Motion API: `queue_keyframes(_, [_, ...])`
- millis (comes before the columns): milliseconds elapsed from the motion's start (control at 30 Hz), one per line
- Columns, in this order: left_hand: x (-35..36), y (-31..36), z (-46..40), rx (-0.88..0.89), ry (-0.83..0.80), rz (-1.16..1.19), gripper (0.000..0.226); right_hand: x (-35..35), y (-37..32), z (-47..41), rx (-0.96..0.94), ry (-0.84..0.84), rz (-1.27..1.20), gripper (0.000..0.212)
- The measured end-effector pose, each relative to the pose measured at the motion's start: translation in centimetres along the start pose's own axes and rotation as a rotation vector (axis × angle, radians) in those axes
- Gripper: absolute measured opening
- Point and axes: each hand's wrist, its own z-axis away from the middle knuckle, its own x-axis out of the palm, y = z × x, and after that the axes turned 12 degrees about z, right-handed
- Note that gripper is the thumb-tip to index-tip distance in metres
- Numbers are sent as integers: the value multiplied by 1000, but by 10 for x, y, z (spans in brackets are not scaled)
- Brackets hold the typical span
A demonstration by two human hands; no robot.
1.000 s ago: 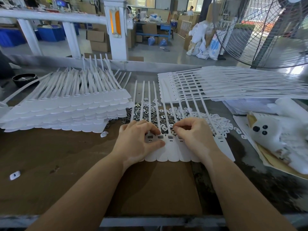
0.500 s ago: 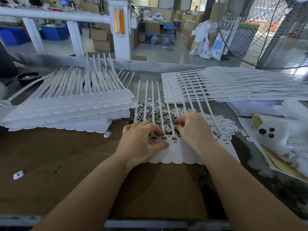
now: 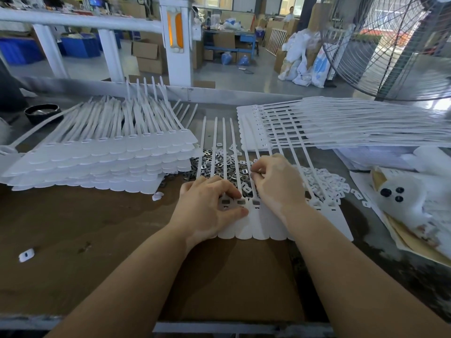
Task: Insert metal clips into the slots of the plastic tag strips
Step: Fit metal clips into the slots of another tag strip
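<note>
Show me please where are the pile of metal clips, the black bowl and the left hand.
pile of metal clips [image 3: 220,164], head view, on clips between strips.
black bowl [image 3: 42,112], head view, on its rim.
left hand [image 3: 207,208], head view, on its back.

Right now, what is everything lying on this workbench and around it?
Tag strip sheet: one, white, centre, under both hands.
Stacked tag strips: one pile, white, left.
Fanned tag strips: one pile, white, right rear.
Metal clips: loose heap, silver, behind the sheet.
Plastic caps: loose heap, white, right of the clips.
Bowl: one, black, far left.
Fan: one, wire-guarded, upper right.
Left hand: fingers resting on the sheet's slots.
Right hand: fingertips pinched over the clips; contents unclear.
</note>
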Motion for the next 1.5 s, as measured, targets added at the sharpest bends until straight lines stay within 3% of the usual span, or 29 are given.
queue_keyframes(167, [0,0,1,9,5,4,21,6,-9,-5,-40,-118,97,25])
queue_keyframes(467, [0,-1,1,1,-4,-6,20,9,-12,-6,32,-112,21,16])
queue_keyframes(867, [0,-1,1,-6,-5,-8,21,8,-12,-8,11,-129,108,16])
queue_keyframes(1233, [0,-1,1,7,1,4,23,-7,0,0,130,-53,-371,9])
queue_keyframes(1333, [0,-1,0,7,-6,1,25,-14,5,8,142,-30,-440,16])
queue_keyframes(1500, [0,-1,-1,7,-15,-7,23,-25,19,20,147,14,-399,10])
